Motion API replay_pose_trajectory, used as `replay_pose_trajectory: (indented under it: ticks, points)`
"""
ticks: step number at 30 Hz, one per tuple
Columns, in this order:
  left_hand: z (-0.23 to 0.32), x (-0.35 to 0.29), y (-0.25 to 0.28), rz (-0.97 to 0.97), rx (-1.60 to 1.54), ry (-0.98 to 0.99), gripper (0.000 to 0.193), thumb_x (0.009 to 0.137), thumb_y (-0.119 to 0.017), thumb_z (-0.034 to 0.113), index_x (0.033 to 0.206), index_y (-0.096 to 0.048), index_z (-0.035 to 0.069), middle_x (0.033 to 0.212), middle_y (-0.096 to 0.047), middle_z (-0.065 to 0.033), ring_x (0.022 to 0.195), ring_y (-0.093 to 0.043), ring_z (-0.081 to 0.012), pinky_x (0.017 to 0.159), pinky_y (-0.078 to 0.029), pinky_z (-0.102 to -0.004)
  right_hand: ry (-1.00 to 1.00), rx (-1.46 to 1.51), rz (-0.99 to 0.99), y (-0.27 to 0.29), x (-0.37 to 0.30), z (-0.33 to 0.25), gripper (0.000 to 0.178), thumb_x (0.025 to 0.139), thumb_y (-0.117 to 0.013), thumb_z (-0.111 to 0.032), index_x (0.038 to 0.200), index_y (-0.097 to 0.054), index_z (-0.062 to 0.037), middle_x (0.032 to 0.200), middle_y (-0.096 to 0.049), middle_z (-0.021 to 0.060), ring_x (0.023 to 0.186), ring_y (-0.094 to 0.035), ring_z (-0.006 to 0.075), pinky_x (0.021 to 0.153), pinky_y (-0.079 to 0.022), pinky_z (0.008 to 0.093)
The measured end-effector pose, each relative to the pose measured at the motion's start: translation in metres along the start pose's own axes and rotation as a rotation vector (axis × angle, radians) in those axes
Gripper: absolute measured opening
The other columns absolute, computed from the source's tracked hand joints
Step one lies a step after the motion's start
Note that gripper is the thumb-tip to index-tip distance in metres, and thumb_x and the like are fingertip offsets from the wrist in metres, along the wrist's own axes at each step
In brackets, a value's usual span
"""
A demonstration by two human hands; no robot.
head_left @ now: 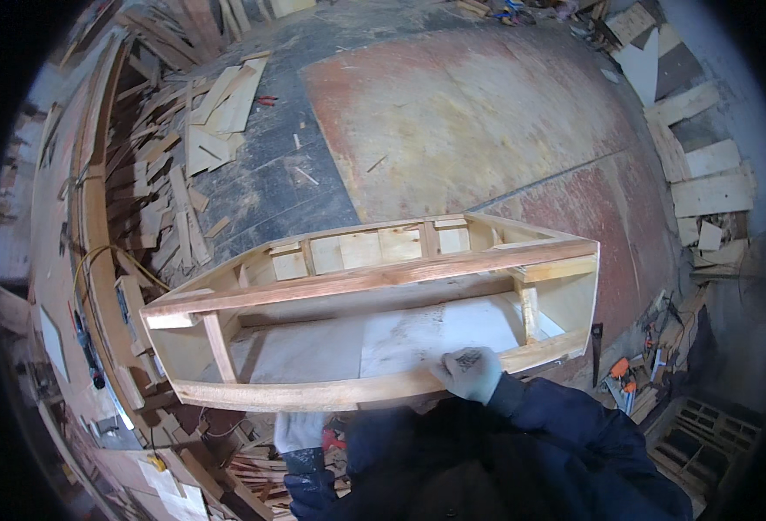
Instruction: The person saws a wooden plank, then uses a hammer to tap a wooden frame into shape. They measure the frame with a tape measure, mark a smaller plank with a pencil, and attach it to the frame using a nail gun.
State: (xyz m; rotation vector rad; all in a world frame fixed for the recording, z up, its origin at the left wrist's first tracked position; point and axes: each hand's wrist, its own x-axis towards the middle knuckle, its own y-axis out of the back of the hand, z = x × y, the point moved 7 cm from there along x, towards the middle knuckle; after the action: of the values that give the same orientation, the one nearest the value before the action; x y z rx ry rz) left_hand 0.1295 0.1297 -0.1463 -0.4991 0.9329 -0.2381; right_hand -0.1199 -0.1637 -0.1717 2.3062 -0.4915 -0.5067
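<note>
A long wooden frame (374,273), like an open cabinet carcass of pale boards and reddish rails, lies across in front of me. My right hand (472,375), in a whitish glove with a dark patch, grips the near rail right of its middle, fingers curled over the edge. My left hand (300,431), in a similar glove, is just below the same rail, left of the middle; its fingers are partly hidden at the rail's underside. A pale panel (400,334) shows through the frame's opening. Beside my left hand is something red (334,439), too unclear to name.
Under the frame's far side spreads a large worn board surface (478,122). Wood offcuts (222,104) pile up at the left, with red-handled pliers (267,101) nearby. A long beam edge (96,243) bounds the left. Orange-handled tools (622,373) and scraps (713,191) lie right.
</note>
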Motion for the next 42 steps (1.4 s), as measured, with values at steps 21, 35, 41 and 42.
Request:
replay_pose_trajectory:
  ticks: [21,35,41,42]
  points:
    - [-0.188,0.033,-0.155,-0.057,0.555,0.176,0.049,0.095,-0.061,0.041,0.131,-0.054,0.009,0.133,-0.058,-0.0142,0.123,-0.056,-0.0339,0.099,-0.051,-0.0531,-0.093,0.181,0.324,0.097,-0.109,0.214,0.018,0.094,-0.058,-0.024,0.087,-0.064,-0.008,0.062,-0.061,0.0091,0.056,-0.061,0.0325,0.052,-0.048,0.0434]
    - [-0.274,0.014,-0.323,-0.604,1.505,-0.183,0.031,0.102,-0.049,0.01,0.127,-0.059,-0.005,0.118,-0.066,-0.0138,0.107,-0.063,-0.0193,0.096,-0.049,-0.0308,-0.339,-0.583,0.475,0.132,-0.267,0.428,0.012,0.087,-0.055,-0.024,0.078,-0.058,-0.0164,0.076,-0.057,0.0049,0.075,-0.06,0.0276,0.067,-0.047,0.0446]
    - [-0.206,0.068,-0.409,-0.642,1.794,-0.759,0.03,0.099,-0.052,0.005,0.126,-0.059,-0.004,0.117,-0.068,-0.0178,0.11,-0.066,-0.0227,0.096,-0.05,-0.0328,-0.43,-0.519,0.523,0.159,-0.263,0.41,0.016,0.088,-0.054,-0.02,0.076,-0.06,-0.0118,0.075,-0.06,0.0082,0.073,-0.06,0.0329,0.07,-0.048,0.0476]
    - [-0.205,0.08,-0.417,-0.672,1.831,-0.748,0.03,0.099,-0.053,0.006,0.126,-0.06,-0.004,0.116,-0.069,-0.0179,0.109,-0.066,-0.0234,0.095,-0.05,-0.033,-0.452,-0.483,0.512,0.159,-0.263,0.407,0.015,0.087,-0.054,-0.019,0.076,-0.06,-0.0107,0.075,-0.06,0.0088,0.073,-0.06,0.0335,0.07,-0.048,0.0476]
